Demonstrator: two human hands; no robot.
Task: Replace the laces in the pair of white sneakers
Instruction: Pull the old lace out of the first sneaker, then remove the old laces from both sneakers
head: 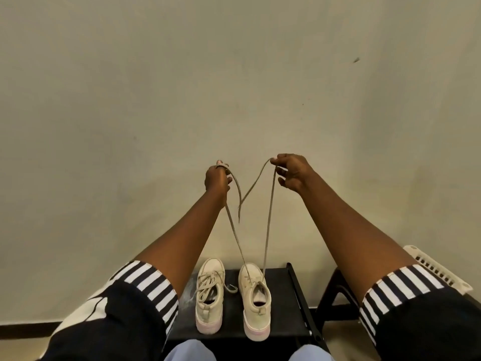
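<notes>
— What's carrying the shoes?
— A small black desk [282,308], standing on a pale floor [335,334] close to the far wall.
— And on it?
— Two white sneakers side by side, a gap between them, toes to the wall. The left sneaker [209,295] is laced, and a loose lace end [233,288] curls on the desk between them. The right sneaker [256,306] sits slightly nearer, and its lace [268,230] rises up off it.
— Anything else?
— A pale dusty smudge [191,287], just left of the left sneaker.

Black table [282,308]: near edge behind knees [309,354], themselves cropped. Right of it, white slatted object [440,269] half behind sleeve [416,308]. Lace [269,217] threading in right sneaker [256,306] unreadable.
</notes>
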